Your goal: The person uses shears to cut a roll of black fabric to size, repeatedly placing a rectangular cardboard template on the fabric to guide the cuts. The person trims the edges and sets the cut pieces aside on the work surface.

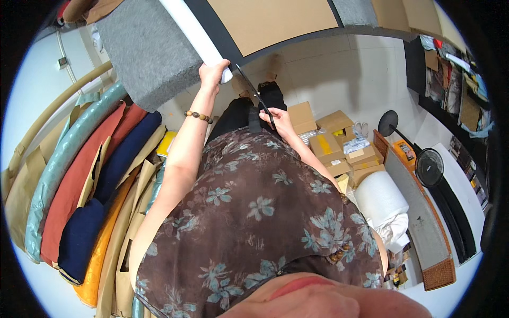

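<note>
My left hand (214, 74) is closed round the near end of a long white roll (191, 33), which slants up and left over the table's edge. In my right hand (278, 121) is a pair of dark scissors (257, 95), its handles at my fingers. The blades point up and left, their tips close to the roll's near end but apart from it. Past the roll, a tan sheet (275, 21) lies on a larger black sheet (225, 33) on the table. My right fingers are partly hidden behind the handles.
A grey felt-covered table (151, 47) spans the top. Several fabric rolls (85, 180) stand at my left. Cardboard boxes (326, 146) and a white wrapped roll (380, 199) crowd the floor at my right, near a black fan (428, 167) and a grey panel (419, 222).
</note>
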A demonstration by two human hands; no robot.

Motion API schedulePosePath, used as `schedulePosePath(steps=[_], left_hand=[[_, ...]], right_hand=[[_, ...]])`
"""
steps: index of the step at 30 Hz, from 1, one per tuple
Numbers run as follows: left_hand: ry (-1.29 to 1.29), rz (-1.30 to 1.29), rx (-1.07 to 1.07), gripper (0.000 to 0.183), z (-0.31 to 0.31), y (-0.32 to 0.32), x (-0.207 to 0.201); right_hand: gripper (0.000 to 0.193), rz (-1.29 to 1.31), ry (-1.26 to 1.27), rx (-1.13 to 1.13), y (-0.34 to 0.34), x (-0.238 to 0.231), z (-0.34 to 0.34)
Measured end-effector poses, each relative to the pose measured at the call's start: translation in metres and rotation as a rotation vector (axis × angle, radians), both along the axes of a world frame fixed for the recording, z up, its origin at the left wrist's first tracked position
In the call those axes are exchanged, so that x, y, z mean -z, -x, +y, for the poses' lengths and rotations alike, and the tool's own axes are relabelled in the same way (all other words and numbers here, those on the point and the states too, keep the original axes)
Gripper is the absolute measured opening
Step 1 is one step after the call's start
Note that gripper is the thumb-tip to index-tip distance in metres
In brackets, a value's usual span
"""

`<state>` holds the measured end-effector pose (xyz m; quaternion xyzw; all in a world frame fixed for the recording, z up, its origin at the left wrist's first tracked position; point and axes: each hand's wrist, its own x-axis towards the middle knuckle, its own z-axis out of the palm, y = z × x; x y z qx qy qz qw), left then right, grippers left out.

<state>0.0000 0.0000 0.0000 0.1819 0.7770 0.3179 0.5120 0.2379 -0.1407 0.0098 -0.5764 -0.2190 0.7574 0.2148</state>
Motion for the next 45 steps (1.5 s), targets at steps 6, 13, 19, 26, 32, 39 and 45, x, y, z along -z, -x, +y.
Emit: schedulePosePath(steps=[6, 13, 19, 26, 32, 39, 45], left_hand=[[0.039, -0.061, -0.021, 0.041, -0.012, -0.028, -0.009], [0.060, -0.051, -0.017, 0.040, -0.013, -0.029, -0.015], [0.032, -0.052, -0.019, 0.040, -0.016, -0.027, -0.007], [0.065, 0.018, 0.019, 0.038, -0.012, -0.032, -0.017], [0.076, 0.065, 0.038, 0.039, -0.014, -0.027, -0.011], [0.073, 0.057, 0.039, 0.038, -0.012, -0.030, -0.024], [0.118, 0.032, 0.047, 0.036, -0.012, -0.029, -0.026]], right_hand=[[0.022, 0.066, 0.022, 0.112, -0.005, 0.001, -0.005], [0.024, 0.002, -0.038, 0.101, 0.001, -0.001, -0.003], [0.019, -0.013, -0.118, 0.124, 0.004, -0.004, -0.005], [0.025, 0.016, -0.048, 0.108, 0.000, 0.003, -0.005], [0.023, 0.006, -0.084, 0.109, 0.004, 0.007, 0.003], [0.022, 0.022, -0.068, 0.071, 0.002, 0.010, 0.008], [0.021, 0.146, 0.030, 0.113, 0.001, 0.008, 0.006]])
